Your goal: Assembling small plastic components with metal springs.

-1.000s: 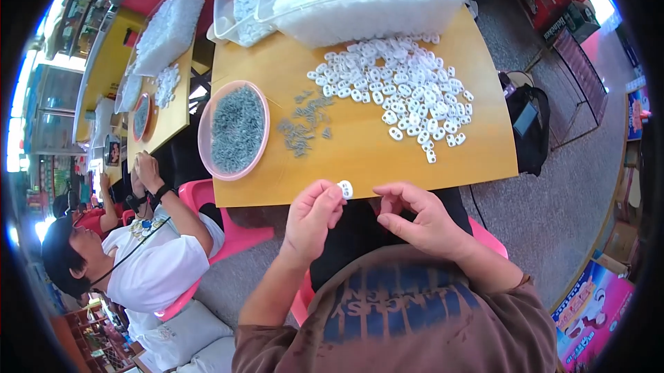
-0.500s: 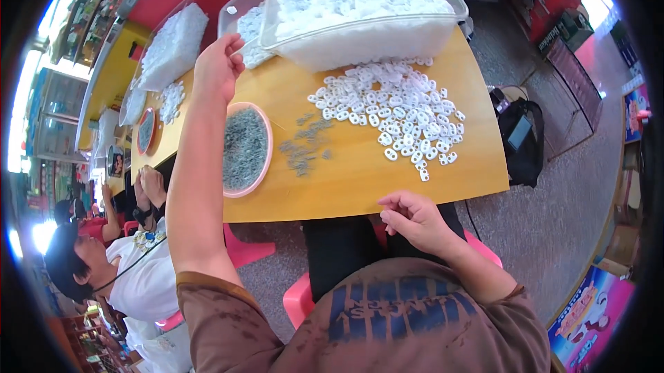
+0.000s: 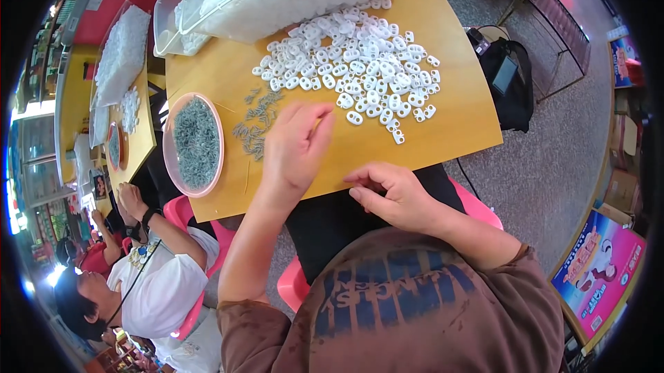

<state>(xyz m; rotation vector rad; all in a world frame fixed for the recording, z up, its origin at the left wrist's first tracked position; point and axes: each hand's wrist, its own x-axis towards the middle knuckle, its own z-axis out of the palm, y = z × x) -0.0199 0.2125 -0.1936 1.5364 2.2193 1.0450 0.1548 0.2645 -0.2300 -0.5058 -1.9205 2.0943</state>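
Note:
My left hand (image 3: 296, 148) hovers over the table between the small grey coil springs (image 3: 257, 124) and the heap of white plastic pieces (image 3: 366, 72). Its thumb stands apart from the fingers, and nothing shows between them. At the table's near edge my right hand (image 3: 394, 196) is curled, thumb tip close to the fingertips; whatever it may pinch is too small to make out. The white pieces are small ovals with two holes each. More springs fill a pink-rimmed bowl (image 3: 220, 141) left of my left hand.
A large clear tub (image 3: 297, 10) full of white pieces stands at the back, with a smaller clear tray (image 3: 166, 23) beside it. Leftward, a person in white (image 3: 159, 283) sits at another table with similar tubs. A black bag (image 3: 515, 89) rests right of the table (image 3: 456, 124).
My left hand has come back from the trays at the far left to above the table near the springs. My right hand has curled more. The view has shifted to the right.

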